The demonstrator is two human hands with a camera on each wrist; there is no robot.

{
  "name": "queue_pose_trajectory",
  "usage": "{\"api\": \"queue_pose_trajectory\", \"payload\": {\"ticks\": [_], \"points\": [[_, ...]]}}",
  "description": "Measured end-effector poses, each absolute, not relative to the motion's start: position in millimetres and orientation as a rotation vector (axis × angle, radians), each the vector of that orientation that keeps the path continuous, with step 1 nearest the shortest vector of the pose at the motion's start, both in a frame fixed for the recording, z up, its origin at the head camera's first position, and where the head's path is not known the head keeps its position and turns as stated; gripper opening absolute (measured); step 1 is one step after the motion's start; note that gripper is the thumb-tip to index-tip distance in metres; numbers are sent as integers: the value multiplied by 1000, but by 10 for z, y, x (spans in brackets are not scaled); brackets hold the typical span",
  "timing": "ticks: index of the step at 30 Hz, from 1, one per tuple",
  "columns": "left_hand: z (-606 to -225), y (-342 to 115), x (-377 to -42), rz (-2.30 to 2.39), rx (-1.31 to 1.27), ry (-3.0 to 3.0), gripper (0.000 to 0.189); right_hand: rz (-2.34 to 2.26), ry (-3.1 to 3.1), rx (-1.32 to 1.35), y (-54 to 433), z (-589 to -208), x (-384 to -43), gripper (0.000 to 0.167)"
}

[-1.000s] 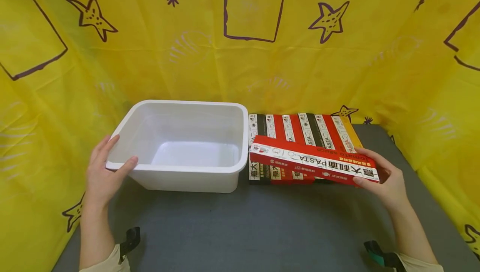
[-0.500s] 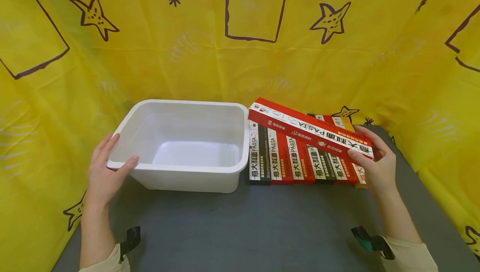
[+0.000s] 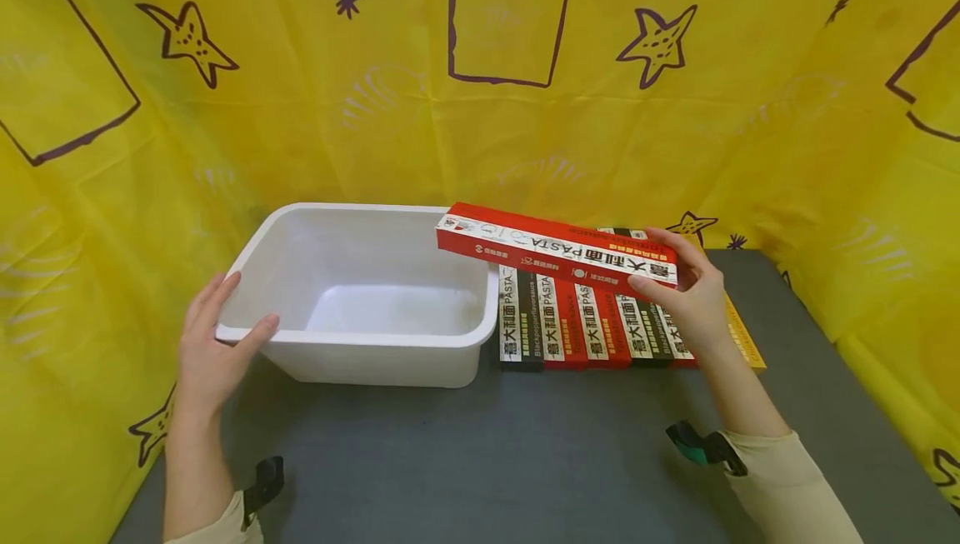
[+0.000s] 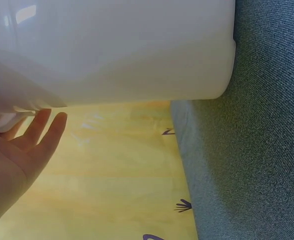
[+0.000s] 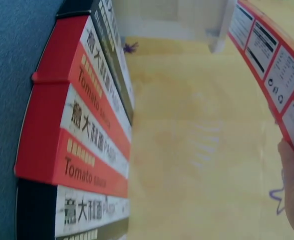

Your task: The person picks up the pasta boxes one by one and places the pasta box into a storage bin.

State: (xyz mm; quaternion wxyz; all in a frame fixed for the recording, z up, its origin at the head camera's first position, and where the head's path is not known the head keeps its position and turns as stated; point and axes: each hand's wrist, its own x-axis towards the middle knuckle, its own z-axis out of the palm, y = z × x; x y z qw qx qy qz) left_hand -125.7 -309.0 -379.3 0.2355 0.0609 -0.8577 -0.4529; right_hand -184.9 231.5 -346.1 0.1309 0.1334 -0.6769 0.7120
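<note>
Tomato sauce pasta box (image 3: 557, 247) hangs pinched in the right hand (image 3: 690, 302), one end above the rim of the white tub (image 3: 382, 362). The left hand (image 3: 215, 352) grips that tub, its bare inside showing. Seemingly mid-transfer, the box likely needs swinging farther over. Other pasta boxes (image 3: 592, 331) lie beside the tub.

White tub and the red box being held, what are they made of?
The tub looks like smooth, glossy plastic: light glints off its side in the left wrist view. The red box is probably smooth printed card: its edges are crisp and faces flat.
</note>
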Motion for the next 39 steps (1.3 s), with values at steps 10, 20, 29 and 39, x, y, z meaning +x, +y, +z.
{"api": "queue_pose_trajectory", "payload": {"ticks": [10,20,29,39], "points": [[-3807,-3089,-1259,-1252,184,-2353,73,1941,-2115,424,2067,-3431,-1964,57],[-3786,-3088,-1255,-1254,206,-2356,73,1743,-2251,452,1763,-3293,-2120,63],[-3796,-3079,-1262,-1252,206,-2345,72,1642,-2358,484,1497,-3046,-2074,69],[-3804,-3078,-1254,-1264,193,-2334,73,1541,-2424,521,1352,-2920,-2030,71]]}}
